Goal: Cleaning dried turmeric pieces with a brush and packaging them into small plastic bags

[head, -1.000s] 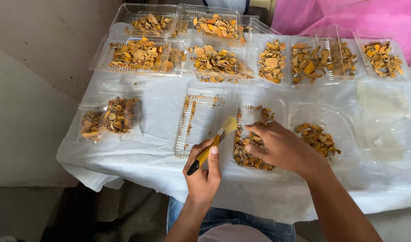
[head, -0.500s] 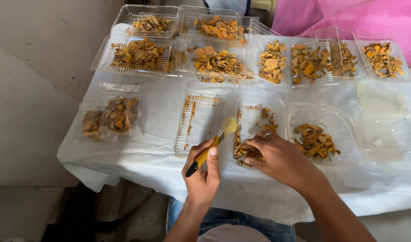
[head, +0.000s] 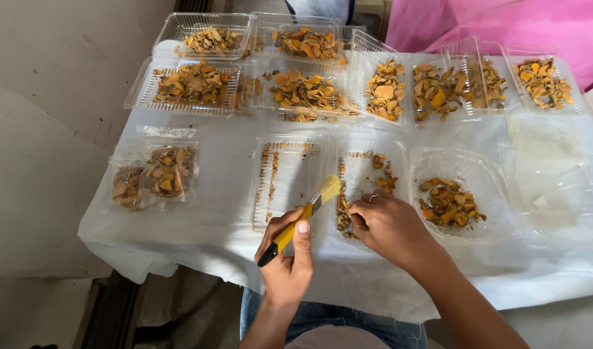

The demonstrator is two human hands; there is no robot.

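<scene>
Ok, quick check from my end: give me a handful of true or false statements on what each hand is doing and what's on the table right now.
1. The left hand holds a brush with a yellow handle. True.
2. The brush bristles point toward the person. False: they point away, toward the trays.
3. The right hand rests at the near end of a clear tray holding orange-brown pieces. True.
4. The round clear container right of that tray is empty. False: it holds a small heap of pieces.
5. The table is covered with a white cloth. True.
</scene>
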